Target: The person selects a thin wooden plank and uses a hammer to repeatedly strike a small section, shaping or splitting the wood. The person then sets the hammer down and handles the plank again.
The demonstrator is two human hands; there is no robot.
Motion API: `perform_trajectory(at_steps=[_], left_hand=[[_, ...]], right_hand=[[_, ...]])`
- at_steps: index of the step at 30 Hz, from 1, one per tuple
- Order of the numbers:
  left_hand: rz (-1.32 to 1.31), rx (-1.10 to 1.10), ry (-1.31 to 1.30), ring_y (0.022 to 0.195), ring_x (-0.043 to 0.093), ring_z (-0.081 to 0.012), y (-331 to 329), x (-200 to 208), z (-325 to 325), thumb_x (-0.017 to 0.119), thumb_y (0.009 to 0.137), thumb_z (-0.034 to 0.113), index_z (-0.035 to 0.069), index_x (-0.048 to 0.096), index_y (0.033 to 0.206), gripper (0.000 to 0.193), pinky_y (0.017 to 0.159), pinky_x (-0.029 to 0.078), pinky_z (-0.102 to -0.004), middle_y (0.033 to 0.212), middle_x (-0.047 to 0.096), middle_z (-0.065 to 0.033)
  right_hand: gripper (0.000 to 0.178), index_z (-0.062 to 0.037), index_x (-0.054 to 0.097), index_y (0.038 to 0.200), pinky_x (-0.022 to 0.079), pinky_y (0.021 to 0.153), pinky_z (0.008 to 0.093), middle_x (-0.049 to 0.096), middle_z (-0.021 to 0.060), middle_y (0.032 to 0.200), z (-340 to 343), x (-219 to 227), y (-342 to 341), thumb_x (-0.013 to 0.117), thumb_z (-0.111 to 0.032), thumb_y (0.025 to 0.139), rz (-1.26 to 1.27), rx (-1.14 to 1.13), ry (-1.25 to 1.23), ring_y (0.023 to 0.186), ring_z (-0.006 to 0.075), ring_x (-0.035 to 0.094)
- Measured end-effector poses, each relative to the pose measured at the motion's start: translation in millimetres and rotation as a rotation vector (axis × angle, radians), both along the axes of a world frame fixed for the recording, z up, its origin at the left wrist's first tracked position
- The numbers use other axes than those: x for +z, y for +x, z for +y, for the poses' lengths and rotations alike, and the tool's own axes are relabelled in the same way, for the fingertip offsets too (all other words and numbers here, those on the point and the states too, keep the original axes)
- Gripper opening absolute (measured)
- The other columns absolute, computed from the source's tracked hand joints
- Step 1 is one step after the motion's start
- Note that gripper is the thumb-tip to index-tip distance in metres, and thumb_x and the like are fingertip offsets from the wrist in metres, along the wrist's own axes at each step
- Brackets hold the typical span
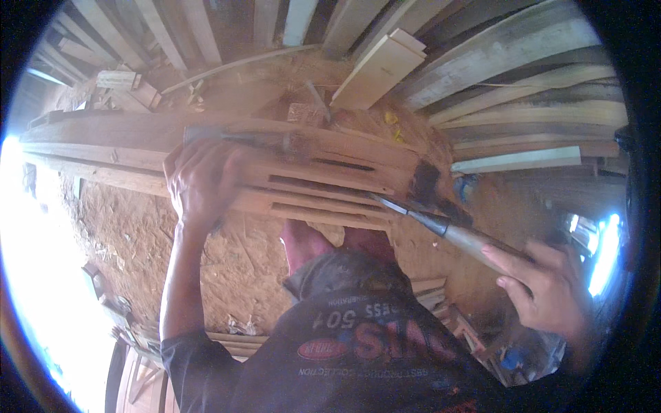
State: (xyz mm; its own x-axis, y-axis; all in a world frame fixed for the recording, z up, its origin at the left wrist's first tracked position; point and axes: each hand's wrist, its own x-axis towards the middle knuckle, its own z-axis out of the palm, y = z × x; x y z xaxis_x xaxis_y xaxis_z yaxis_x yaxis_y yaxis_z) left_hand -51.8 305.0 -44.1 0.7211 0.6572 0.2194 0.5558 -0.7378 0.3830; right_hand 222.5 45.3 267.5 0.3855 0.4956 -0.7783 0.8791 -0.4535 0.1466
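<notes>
A stack of long wooden beams (103,134) with narrow slots cut in them (323,186) lies across the middle of the view. My left hand (203,179) clasps the near edge of the beams, fingers curled over the top. My right hand (547,286) grips the wooden handle of a chisel (447,230). Its metal blade (394,205) points left and touches the beams near the slotted end. Another long tool (275,141) lies on top of the beams just beyond my left hand.
Many planks (523,76) lean and lie stacked across the back and right. A short pale board (379,69) rests behind the beams. Sawdust and chips (124,234) cover the ground. My dark printed shirt (358,344) fills the lower middle. Wood offcuts (441,296) lie at lower right.
</notes>
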Motion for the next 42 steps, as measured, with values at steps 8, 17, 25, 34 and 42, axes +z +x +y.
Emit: perform_trajectory(at_steps=[8, 17, 25, 34, 42], left_hand=[[0.041, 0.000, 0.057, 0.098, 0.069, -0.0260, -7.2, -10.0, 5.5, 0.074, 0.094, 0.032, 0.013, 0.080, 0.094, 0.020, 0.103, 0.042, -0.0425, 0.094, 0.078, -0.0052], [-0.009, 0.072, 0.053, 0.094, 0.068, -0.0269, -3.5, -16.6, -2.0, 0.077, 0.091, 0.031, 0.012, 0.079, 0.087, 0.020, 0.100, 0.043, -0.0439, 0.090, 0.077, -0.0040], [0.083, 0.106, -0.016, 0.097, 0.071, -0.0311, 1.2, -5.3, -3.2, 0.077, 0.091, 0.029, 0.006, 0.081, 0.092, 0.024, 0.103, 0.046, -0.0460, 0.095, 0.078, -0.0097], [0.030, 0.106, 0.083, 0.099, 0.073, -0.0316, -5.5, -10.0, -6.8, 0.077, 0.091, 0.031, 0.005, 0.082, 0.092, 0.027, 0.103, 0.047, -0.0443, 0.096, 0.080, -0.0123], [0.012, 0.145, 0.065, 0.103, 0.072, -0.0282, -5.2, -17.6, -4.5, 0.075, 0.089, 0.037, 0.010, 0.083, 0.090, 0.028, 0.107, 0.045, -0.0423, 0.097, 0.080, -0.0092]], right_hand=[[0.052, -0.0337, 0.075, 0.134, 0.050, 0.081, 0.0461, 0.063, 0.0125, 0.086, 35.4, -5.3, -52.4, 0.084, -0.027, 0.084, -0.181, 0.331, 0.077, 0.084, 0.0347, 0.057], [0.053, -0.0289, 0.071, 0.140, 0.053, 0.056, 0.0449, 0.066, 0.0136, 0.075, -60.2, -143.2, 50.7, 0.082, -0.023, 0.089, 0.357, 0.039, 0.735, 0.061, 0.0340, 0.063], [0.050, -0.0137, 0.072, 0.137, 0.057, 0.067, 0.0423, 0.073, 0.0197, 0.089, -42.7, -184.4, 49.1, 0.082, -0.013, 0.088, 0.548, 0.046, 0.644, 0.073, 0.0340, 0.072], [0.050, -0.0128, 0.072, 0.136, 0.062, 0.078, 0.0407, 0.077, 0.0225, 0.105, -87.7, -150.7, 66.5, 0.082, -0.011, 0.086, 0.472, -0.149, 0.557, 0.087, 0.0371, 0.078], [0.052, -0.0194, 0.071, 0.140, 0.058, 0.067, 0.0469, 0.076, 0.0204, 0.085, -69.2, -173.0, 51.2, 0.082, -0.019, 0.089, 0.391, -0.055, 0.531, 0.068, 0.0395, 0.071]])
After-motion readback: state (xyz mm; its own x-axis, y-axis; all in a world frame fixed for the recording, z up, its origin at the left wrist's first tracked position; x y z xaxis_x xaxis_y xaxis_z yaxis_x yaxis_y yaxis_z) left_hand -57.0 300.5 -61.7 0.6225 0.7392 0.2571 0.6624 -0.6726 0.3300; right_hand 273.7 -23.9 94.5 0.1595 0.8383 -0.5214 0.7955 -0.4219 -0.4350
